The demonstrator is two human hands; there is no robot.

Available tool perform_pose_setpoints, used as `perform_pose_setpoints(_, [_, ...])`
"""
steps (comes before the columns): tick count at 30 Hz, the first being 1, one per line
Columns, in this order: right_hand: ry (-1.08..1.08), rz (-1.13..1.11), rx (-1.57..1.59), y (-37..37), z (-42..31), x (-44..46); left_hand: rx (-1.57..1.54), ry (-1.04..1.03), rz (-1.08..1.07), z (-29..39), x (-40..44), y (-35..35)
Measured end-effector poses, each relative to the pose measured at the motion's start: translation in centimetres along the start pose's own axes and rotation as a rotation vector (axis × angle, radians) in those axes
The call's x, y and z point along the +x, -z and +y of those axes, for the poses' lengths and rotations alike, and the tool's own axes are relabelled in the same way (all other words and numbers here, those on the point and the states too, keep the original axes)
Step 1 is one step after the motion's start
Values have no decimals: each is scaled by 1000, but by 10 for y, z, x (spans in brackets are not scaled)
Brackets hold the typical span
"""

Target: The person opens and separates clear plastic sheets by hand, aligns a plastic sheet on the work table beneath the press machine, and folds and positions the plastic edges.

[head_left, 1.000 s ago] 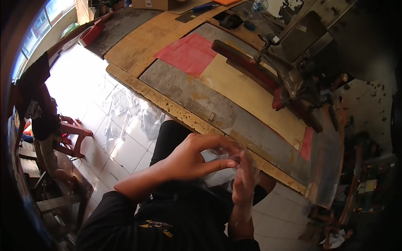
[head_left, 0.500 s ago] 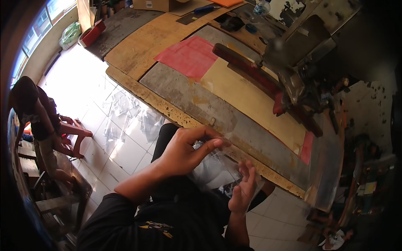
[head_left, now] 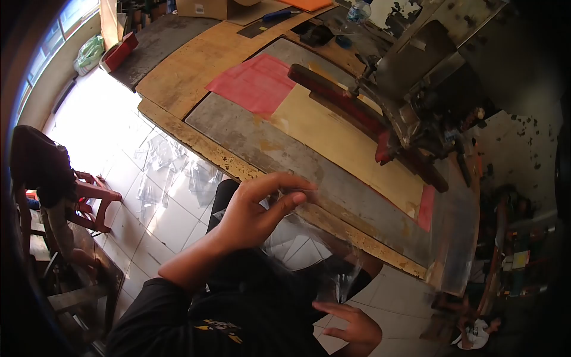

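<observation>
My left hand (head_left: 256, 208) is in front of the workbench edge, thumb and fingers pinched on a clear plastic sheet (head_left: 297, 243). The film hangs from the fingertips over my lap, see-through and wrinkled, so its outline is hard to follow. Lower and to the right, my right hand (head_left: 352, 328) has its fingers stretched out and its thumb apart, just below the film's lower end. On the bench, a pale yellow sheet (head_left: 339, 152) and a red sheet (head_left: 253, 84) lie beneath the long dark red bar (head_left: 342, 101) of a press-like machine.
The workbench (head_left: 238, 125) has a worn wooden front edge. Loose clear plastic pieces (head_left: 169, 169) lie on the tiled floor at left. A person (head_left: 41, 172) is beside a red stool (head_left: 98, 199). At the back are a cardboard box (head_left: 217, 9) and a bottle (head_left: 358, 11).
My right hand has moved down, away from my left hand and the film. My left hand keeps its pinch, with more of the plastic showing below it. The view has shifted slightly.
</observation>
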State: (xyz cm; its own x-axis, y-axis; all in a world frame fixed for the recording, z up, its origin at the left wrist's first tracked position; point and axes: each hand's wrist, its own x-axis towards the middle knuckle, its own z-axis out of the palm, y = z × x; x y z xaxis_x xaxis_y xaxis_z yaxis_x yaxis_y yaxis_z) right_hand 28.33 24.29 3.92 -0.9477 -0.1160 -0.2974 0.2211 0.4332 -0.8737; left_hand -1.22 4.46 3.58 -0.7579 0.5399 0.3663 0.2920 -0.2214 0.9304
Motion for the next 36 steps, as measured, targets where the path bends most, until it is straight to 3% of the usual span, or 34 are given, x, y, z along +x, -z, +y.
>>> perform_pose_setpoints(2, [84,-209,82,24,-17,-13,28,-88,-17,1,-1,0])
perform_pose_setpoints(3, [82,-206,82,34,1,-22,75,-98,-50,4,-3,-1])
perform_pose_setpoints(4, [351,-109,178,42,32,-31,119,-109,-85,7,-5,-2])
perform_pose_setpoints(6, [537,294,253,35,28,-27,93,-114,-123,9,-9,-11])
perform_pose_setpoints(9, [405,927,-241,20,-50,65,112,-178,-194,17,-14,-25])
perform_pose_setpoints(12, [416,871,-367,17,-66,107,68,-167,-238,26,-20,-30])
perform_pose_setpoints(17, [377,659,-217,14,-73,113,109,-184,-233,24,-23,-17])
perform_pose_setpoints(20, [418,672,-222,13,-72,113,262,-331,-202,28,-21,-26])
perform_pose_setpoints(30, [430,717,-7,15,-46,106,127,-264,-220,18,-19,-41])
perform_pose_setpoints(36, [332,774,96,14,-25,106,188,-239,-105,11,-21,-41])
